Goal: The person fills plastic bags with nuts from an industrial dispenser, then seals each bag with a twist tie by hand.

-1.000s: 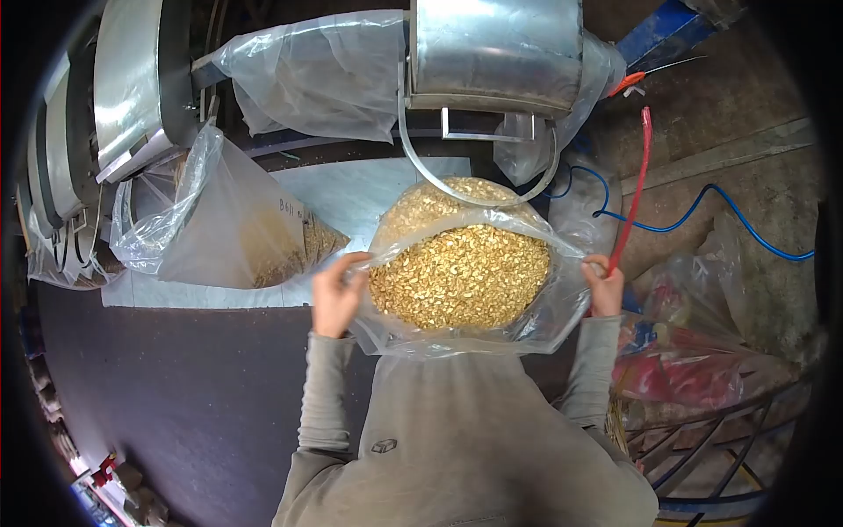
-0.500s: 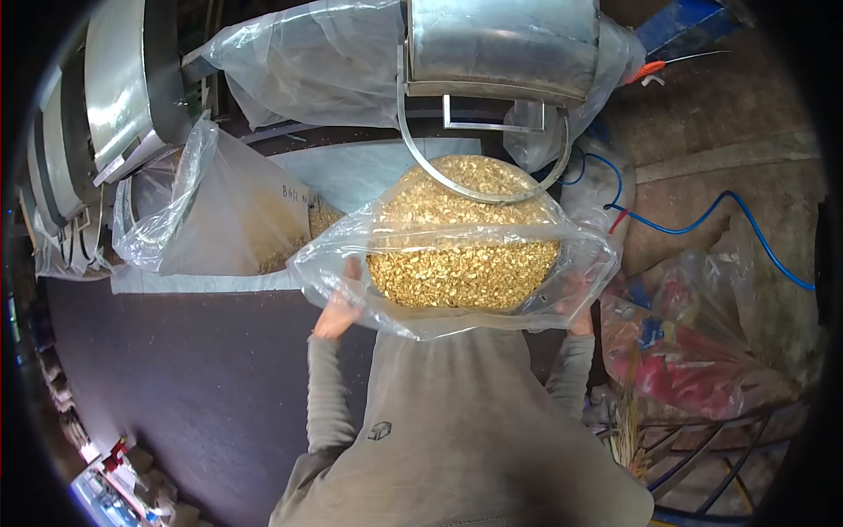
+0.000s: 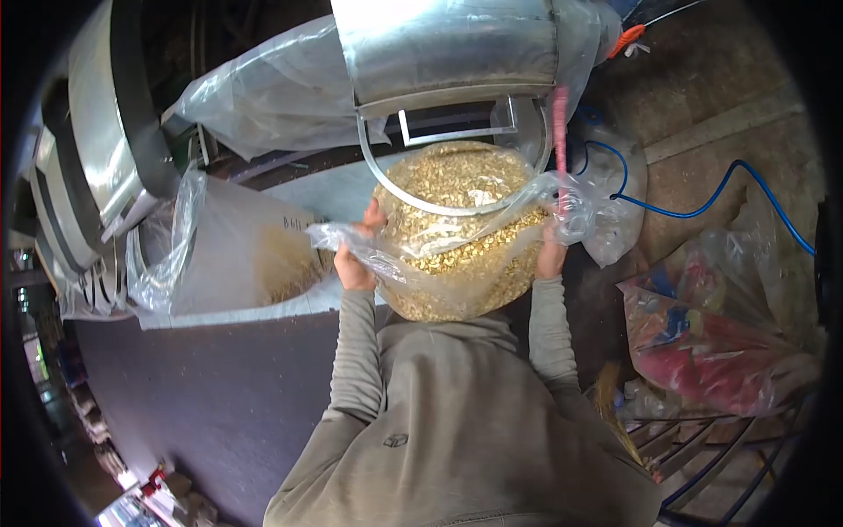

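Note:
A clear plastic bag (image 3: 457,294) filled with golden, flaky chips stands against my body, below a metal chute with a ring. My left hand (image 3: 357,263) grips the bag's mouth on the left, with loose plastic bunched at the fingers. At the right side, my right hand (image 3: 551,255) is closed on the other end of the mouth, its fingers partly covered by crumpled film. The mouth is drawn nearly together, with a narrow band of chips showing through. The metal ring (image 3: 421,204) lies over the far part of the bag.
Above the bag hangs the metal chute (image 3: 448,53), with a pink strip (image 3: 560,140) beside it. A second partly filled bag (image 3: 237,246) lies to the left. On the right are a blue hose (image 3: 694,211) and a bag with red contents (image 3: 702,351).
Both hands have come up and inward, bringing the bag's wide mouth nearly together. The view has tilted somewhat, and a pink strip now shows beside the chute.

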`<action>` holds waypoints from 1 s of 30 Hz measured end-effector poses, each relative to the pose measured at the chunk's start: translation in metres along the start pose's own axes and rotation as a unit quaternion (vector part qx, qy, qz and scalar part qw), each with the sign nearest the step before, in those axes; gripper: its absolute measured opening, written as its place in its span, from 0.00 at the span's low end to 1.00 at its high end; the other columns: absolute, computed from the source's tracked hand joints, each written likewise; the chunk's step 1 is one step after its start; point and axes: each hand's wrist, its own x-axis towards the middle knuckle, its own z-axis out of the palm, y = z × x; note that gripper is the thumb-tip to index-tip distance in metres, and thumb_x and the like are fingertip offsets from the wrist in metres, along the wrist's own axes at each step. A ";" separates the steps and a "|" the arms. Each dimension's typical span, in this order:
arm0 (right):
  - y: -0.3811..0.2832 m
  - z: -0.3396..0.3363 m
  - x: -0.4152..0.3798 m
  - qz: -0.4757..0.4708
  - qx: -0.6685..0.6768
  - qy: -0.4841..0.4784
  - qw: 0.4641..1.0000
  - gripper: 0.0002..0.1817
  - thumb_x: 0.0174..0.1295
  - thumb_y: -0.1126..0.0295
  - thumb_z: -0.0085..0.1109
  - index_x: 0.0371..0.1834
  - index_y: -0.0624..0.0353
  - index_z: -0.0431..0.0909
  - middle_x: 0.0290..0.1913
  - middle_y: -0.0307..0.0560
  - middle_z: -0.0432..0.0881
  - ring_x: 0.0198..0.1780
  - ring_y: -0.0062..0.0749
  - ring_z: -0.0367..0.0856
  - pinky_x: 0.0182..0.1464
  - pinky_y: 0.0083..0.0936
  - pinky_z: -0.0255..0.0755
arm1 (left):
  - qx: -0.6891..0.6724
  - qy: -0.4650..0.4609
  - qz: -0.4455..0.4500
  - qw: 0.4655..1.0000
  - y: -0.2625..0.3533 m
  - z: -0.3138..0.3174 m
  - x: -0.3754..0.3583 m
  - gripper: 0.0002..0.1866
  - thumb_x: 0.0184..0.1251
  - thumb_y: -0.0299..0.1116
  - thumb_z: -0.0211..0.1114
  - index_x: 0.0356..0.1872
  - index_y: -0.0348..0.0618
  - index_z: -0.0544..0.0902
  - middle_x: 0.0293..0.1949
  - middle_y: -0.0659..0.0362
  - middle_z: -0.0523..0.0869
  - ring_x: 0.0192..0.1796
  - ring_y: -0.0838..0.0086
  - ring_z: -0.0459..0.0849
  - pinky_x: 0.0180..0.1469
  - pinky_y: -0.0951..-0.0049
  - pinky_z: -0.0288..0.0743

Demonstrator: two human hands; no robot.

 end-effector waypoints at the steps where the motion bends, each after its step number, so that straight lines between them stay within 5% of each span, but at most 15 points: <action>1: 0.001 0.003 0.005 -0.006 0.000 0.011 1.000 0.19 0.78 0.63 0.52 0.63 0.65 0.77 0.54 0.44 0.81 0.57 0.37 0.78 0.64 0.36 0.69 | -0.016 -0.057 0.008 0.998 0.006 0.002 0.007 0.20 0.75 0.41 0.49 0.39 0.32 0.82 0.47 0.42 0.87 0.74 0.59 0.73 0.79 0.56 0.60; 2: 0.001 0.003 0.011 0.016 0.121 0.014 0.992 0.18 0.78 0.63 0.52 0.63 0.63 0.78 0.54 0.42 0.81 0.57 0.34 0.78 0.64 0.34 0.69 | -0.013 0.052 -0.005 0.999 0.000 0.009 0.010 0.21 0.71 0.44 0.50 0.19 0.43 0.67 0.20 0.52 0.74 0.49 0.63 0.82 0.70 0.57 0.68; 3: 0.002 0.004 0.018 0.034 0.239 0.015 0.970 0.18 0.79 0.63 0.52 0.62 0.62 0.78 0.55 0.40 0.80 0.57 0.32 0.78 0.63 0.32 0.69 | -0.017 0.041 -0.011 0.999 -0.004 0.003 0.018 0.21 0.71 0.44 0.50 0.19 0.43 0.67 0.20 0.52 0.74 0.49 0.63 0.82 0.70 0.57 0.68; 4: 0.004 0.006 0.021 0.026 0.313 0.039 0.948 0.15 0.79 0.62 0.52 0.58 0.59 0.80 0.53 0.39 0.82 0.55 0.27 0.78 0.60 0.28 0.70 | -0.076 0.066 -0.046 0.994 -0.007 -0.007 0.022 0.22 0.73 0.45 0.50 0.18 0.46 0.66 0.18 0.55 0.70 0.38 0.65 0.74 0.65 0.57 0.70; 6: 0.007 0.004 0.012 0.000 0.225 0.055 0.973 0.15 0.80 0.61 0.52 0.57 0.59 0.80 0.52 0.39 0.82 0.55 0.26 0.78 0.60 0.27 0.70 | -0.093 0.159 -0.086 0.979 -0.003 -0.001 0.026 0.27 0.76 0.51 0.49 0.15 0.52 0.59 0.14 0.63 0.57 0.21 0.69 0.59 0.49 0.64 0.73; 7: 0.007 0.001 0.005 -0.020 0.138 0.055 0.989 0.15 0.81 0.60 0.52 0.56 0.59 0.80 0.51 0.39 0.83 0.55 0.26 0.78 0.60 0.26 0.70 | -0.095 0.147 -0.106 0.979 0.004 -0.001 0.026 0.27 0.76 0.51 0.49 0.15 0.52 0.59 0.14 0.63 0.57 0.21 0.69 0.59 0.49 0.64 0.73; 9: 0.018 -0.002 -0.012 0.005 0.212 0.131 0.969 0.17 0.82 0.56 0.50 0.54 0.58 0.80 0.50 0.39 0.84 0.51 0.27 0.80 0.56 0.27 0.73 | -0.094 0.154 -0.198 0.963 0.019 -0.011 0.023 0.31 0.79 0.56 0.47 0.14 0.54 0.58 0.11 0.64 0.55 0.15 0.70 0.54 0.48 0.63 0.74; 12: 0.002 0.018 -0.041 -0.009 0.397 0.111 0.911 0.21 0.83 0.53 0.49 0.51 0.60 0.83 0.41 0.36 0.83 0.41 0.25 0.81 0.45 0.27 0.75 | -0.119 0.113 -0.292 0.942 0.032 -0.025 0.020 0.31 0.80 0.55 0.46 0.12 0.56 0.58 0.09 0.65 0.55 0.14 0.71 0.51 0.40 0.70 0.70; 14: -0.004 0.027 -0.069 -0.035 0.179 0.272 0.945 0.22 0.83 0.51 0.48 0.45 0.58 0.82 0.40 0.37 0.83 0.40 0.27 0.81 0.44 0.29 0.78 | -0.126 0.066 -0.330 0.933 0.039 -0.044 0.016 0.31 0.81 0.55 0.46 0.12 0.57 0.59 0.09 0.65 0.55 0.13 0.72 0.52 0.38 0.69 0.70; 15: -0.005 0.033 -0.090 -0.030 0.173 0.288 0.941 0.22 0.83 0.51 0.48 0.45 0.58 0.82 0.40 0.37 0.83 0.40 0.27 0.81 0.44 0.29 0.78 | -0.127 0.027 -0.353 0.927 0.046 -0.054 0.009 0.31 0.81 0.55 0.47 0.12 0.57 0.59 0.08 0.65 0.55 0.13 0.72 0.52 0.37 0.69 0.69; 16: -0.008 0.040 -0.104 -0.047 0.168 0.290 0.941 0.22 0.83 0.50 0.48 0.44 0.59 0.81 0.38 0.39 0.83 0.38 0.28 0.82 0.42 0.28 0.77 | -0.073 0.092 -0.373 0.920 0.054 -0.054 0.005 0.31 0.81 0.52 0.47 0.12 0.57 0.58 0.08 0.65 0.55 0.12 0.72 0.54 0.35 0.69 0.68; 19: -0.020 0.058 -0.149 -0.079 0.198 0.283 0.935 0.24 0.81 0.47 0.50 0.41 0.59 0.81 0.35 0.40 0.83 0.35 0.28 0.81 0.39 0.27 0.75 | -0.031 0.000 -0.381 0.924 0.076 -0.083 -0.006 0.31 0.80 0.51 0.47 0.10 0.58 0.59 0.08 0.64 0.56 0.12 0.70 0.54 0.36 0.68 0.69; 26: 0.005 0.099 -0.339 -0.063 0.326 0.407 0.851 0.25 0.79 0.44 0.52 0.40 0.58 0.80 0.34 0.40 0.81 0.36 0.28 0.81 0.41 0.29 0.78 | 0.033 0.020 -0.355 0.934 0.136 -0.122 -0.043 0.26 0.77 0.43 0.46 0.13 0.55 0.60 0.08 0.64 0.57 0.10 0.70 0.53 0.31 0.65 0.69; 28: 0.006 0.111 -0.400 -0.027 0.302 0.537 0.787 0.25 0.79 0.45 0.52 0.42 0.59 0.80 0.38 0.42 0.83 0.38 0.29 0.83 0.44 0.31 0.80 | 0.044 0.023 -0.376 0.925 0.149 -0.129 -0.064 0.25 0.77 0.44 0.46 0.14 0.55 0.63 0.08 0.64 0.57 0.10 0.70 0.54 0.31 0.66 0.68; 30: 0.002 0.117 -0.454 -0.044 0.376 0.542 0.750 0.25 0.80 0.46 0.51 0.42 0.60 0.79 0.40 0.43 0.84 0.40 0.29 0.83 0.45 0.31 0.81 | 0.054 0.014 -0.404 0.913 0.155 -0.129 -0.080 0.23 0.77 0.45 0.47 0.17 0.55 0.65 0.09 0.63 0.57 0.11 0.70 0.55 0.30 0.67 0.66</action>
